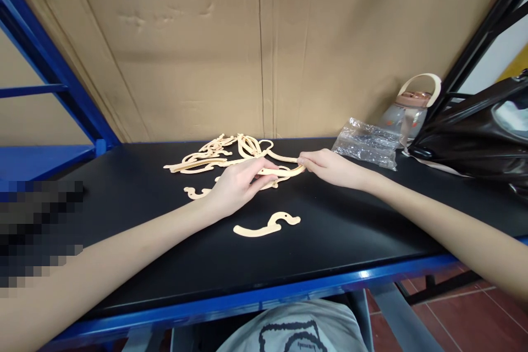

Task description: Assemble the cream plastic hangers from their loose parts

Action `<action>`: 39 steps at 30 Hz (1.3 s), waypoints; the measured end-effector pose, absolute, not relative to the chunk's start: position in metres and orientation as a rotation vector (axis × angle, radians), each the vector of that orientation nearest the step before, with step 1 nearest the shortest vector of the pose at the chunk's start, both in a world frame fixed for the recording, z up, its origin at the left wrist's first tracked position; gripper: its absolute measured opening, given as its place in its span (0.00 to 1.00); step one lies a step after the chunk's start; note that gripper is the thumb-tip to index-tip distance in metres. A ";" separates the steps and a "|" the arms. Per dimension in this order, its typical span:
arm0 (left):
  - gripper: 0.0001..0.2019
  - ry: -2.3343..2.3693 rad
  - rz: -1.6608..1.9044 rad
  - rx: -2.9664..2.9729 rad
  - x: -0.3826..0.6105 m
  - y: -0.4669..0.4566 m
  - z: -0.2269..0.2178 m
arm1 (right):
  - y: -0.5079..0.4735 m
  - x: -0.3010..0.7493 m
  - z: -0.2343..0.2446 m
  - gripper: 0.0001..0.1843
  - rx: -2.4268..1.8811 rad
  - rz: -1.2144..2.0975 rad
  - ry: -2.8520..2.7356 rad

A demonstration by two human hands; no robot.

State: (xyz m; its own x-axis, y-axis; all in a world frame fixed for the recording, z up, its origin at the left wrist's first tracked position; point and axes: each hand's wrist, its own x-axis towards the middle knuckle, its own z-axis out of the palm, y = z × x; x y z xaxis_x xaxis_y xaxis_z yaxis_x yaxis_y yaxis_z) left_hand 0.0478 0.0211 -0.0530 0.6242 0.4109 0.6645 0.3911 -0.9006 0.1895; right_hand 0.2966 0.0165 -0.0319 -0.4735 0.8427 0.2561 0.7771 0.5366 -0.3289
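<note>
Printed grey shirt point(297, 330) right below me, and up on the black tabletop point(350, 231) it's all happening! Back right, a handled see-through bottle point(406, 113), contents too hazy to call, with a crinkled clear bag point(365, 143) beside it. Now the curved piece point(284, 174): pale cream, smooth, slender, out in front of a pile of similar pieces point(249, 146). Long axis running sideways, right end curving up away from me, left hand point(241, 184) pinching one end, right hand point(330, 168) pinching the other!

cardboard wall point(185, 38) | black tabletop point(350, 236) | blue frame point(58, 66) | red floor tiles point(474, 322)
</note>
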 end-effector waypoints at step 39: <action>0.10 0.871 0.756 3.023 0.054 0.024 -0.051 | -0.007 0.287 -0.016 0.22 -1.046 -0.016 -1.907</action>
